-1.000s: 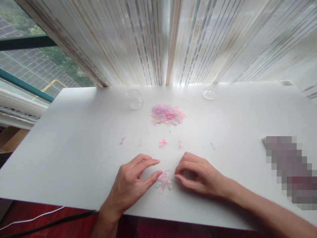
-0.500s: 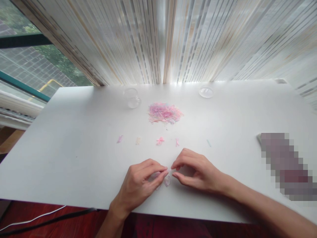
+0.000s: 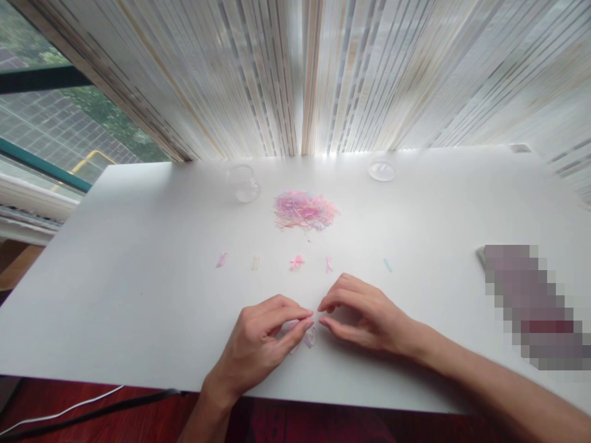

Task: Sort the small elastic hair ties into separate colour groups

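Loops point(image 3: 310, 337), thin and curly, lie by the left hand point(image 3: 265, 332), fingertips together; the right hand point(image 3: 367, 314) has fingertips apart. Beyond sits a stringy pink pile point(image 3: 305, 210).

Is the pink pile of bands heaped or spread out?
Heaped together: the pink pile of bands is one dense, overlapping tangle on the white table, with loose edges.

On the counter point(image 3: 138, 326), before the curtain point(image 3: 258, 74), a container point(image 3: 241, 184) stands left and a lid or dish point(image 3: 381, 171) right, the pile of bands point(image 3: 306, 211) between them (slightly nearer). In front runs a row of bands point(image 3: 297, 263); nearer again, loose bands point(image 3: 311, 336) lie partly under the left hand point(image 3: 268, 329), left of the right hand point(image 3: 364, 314).
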Available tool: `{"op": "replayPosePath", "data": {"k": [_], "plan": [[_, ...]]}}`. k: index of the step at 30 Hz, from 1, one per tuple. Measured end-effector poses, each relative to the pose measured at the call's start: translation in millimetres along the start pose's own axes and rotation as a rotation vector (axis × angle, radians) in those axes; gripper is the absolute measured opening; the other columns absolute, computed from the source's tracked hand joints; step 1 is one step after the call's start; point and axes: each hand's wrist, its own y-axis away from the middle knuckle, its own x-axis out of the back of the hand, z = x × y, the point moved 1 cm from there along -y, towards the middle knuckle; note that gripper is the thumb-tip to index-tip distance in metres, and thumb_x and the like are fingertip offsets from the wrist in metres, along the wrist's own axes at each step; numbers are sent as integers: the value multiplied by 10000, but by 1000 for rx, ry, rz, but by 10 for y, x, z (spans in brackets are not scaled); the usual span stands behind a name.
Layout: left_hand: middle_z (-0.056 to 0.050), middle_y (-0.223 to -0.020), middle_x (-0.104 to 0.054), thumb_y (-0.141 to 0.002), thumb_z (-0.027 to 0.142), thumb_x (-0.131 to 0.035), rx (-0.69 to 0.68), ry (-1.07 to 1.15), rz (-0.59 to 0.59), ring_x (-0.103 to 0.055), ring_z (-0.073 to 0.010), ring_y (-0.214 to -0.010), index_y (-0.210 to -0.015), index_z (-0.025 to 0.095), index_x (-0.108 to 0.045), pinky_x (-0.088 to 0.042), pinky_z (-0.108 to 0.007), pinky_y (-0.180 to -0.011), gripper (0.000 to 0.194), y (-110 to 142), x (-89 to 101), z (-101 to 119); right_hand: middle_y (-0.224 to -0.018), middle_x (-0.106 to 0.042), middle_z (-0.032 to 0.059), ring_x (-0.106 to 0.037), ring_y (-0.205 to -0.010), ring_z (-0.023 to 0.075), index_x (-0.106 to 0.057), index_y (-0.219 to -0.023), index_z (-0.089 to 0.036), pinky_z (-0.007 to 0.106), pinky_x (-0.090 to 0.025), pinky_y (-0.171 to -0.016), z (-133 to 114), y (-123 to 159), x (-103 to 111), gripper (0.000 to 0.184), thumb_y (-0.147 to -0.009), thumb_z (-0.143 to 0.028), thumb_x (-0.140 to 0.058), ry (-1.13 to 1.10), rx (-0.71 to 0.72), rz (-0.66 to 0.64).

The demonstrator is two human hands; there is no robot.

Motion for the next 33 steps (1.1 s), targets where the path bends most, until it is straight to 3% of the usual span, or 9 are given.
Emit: {"op": "replayPosePath", "data": {"k": [5, 10, 16, 20, 24, 33], "plan": [[-38, -924, -792, -973, 128, -715, -10, -14, 0, -732, -118, -770, -1077, 204, -803, -589, -187, -662, 156, -26, -13, 3, -853, -716, 41, -636, -817, 174, -678, -976, -215, 284, -549, -716, -5, -14, 12, 79, -992, -151, -635, 15, 3, 17], [-46, -941, -788, -969, 133, -721, -5, -96, 119, -722, -123, -755, -1096, 201, -802, -595, -200, -642, 165, -68, -7, -21, -838, -693, 35, -631, -777, 166, -667, -971, -214, 282, -552, -697, 15, -11, 18, 100, -975, -127, -619, 77, -2, 94], [-39, -977, -786, -966, 101, -721, -57, -83, 91, -733, -112, -798, -1148, 198, -796, -623, -207, -773, 219, -132, -52, 8, -940, -734, 54, -690, -837, 177, -664, -1182, -214, 294, -600, -743, 15, -2, 26, 209, -977, -210, -707, 68, -15, 175], [-41, -967, -791, -966, 102, -721, -73, -78, 93, -739, -115, -810, -1136, 187, -799, -616, -192, -754, 206, -165, -74, 11, -871, -730, 39, -685, -793, 163, -687, -1053, -213, 279, -590, -718, 12, -13, 35, 92, -996, -150, -651, 74, 4, 183], [-33, -956, -792, -960, 107, -727, -69, -91, 104, -730, -113, -779, -1111, 198, -800, -618, -200, -746, 191, -171, -70, -6, -835, -719, 33, -665, -757, 159, -683, -1007, -213, 278, -575, -686, 23, -24, 34, 102, -994, -129, -627, 92, 13, 192], [-19, -890, -756, -919, 115, -774, -31, -71, 161, -688, -104, -722, -1014, 205, -800, -516, -179, -553, 134, -146, -84, -19, -817, -707, 27, -651, -740, 153, -664, -973, -205, 268, -558, -673, 1, -30, 46, 151, -940, -60, -636, 115, 47, 224]]}}
